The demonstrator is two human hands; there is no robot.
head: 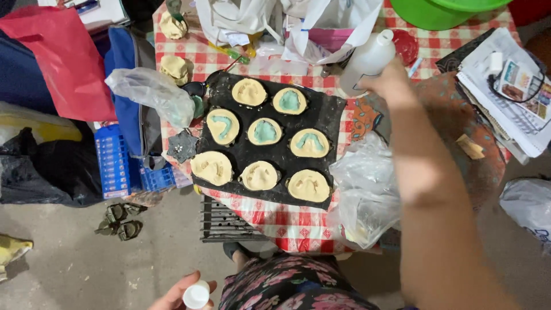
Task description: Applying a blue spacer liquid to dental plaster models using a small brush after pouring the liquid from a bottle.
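- The right hand point(393, 80) reaches far over the surface point(298, 224); its fingers wrap the white plastic bottle point(367, 60), but they lie behind the knuckles, so how tightly they close cannot be seen.
- The bottle tilts, its uncapped nozzle pointing up and away, just past the far right corner of the black tray point(321, 115).
- The left hand point(181, 294) sits low at the bottom edge of the view, partly cut off; its fingers point(209, 285) curl round a small white cap point(196, 295), pinching it.
- Eight round cream moulds point(259, 175) fill the tray; four show blue-green filling, and the shapes pressed into the rest are hard to make out.
- The right forearm crosses a clear plastic bag point(367, 195) at the tray's right edge and hides part of the surface.
- Another bag point(152, 92) and a grey star-shaped mould point(182, 146) crowd the tray's left edge.
- White bags and a green basin point(436, 11) pack the far edge, papers point(511, 86) the right.
- The nearest open room is bare concrete floor point(86, 270) below left.
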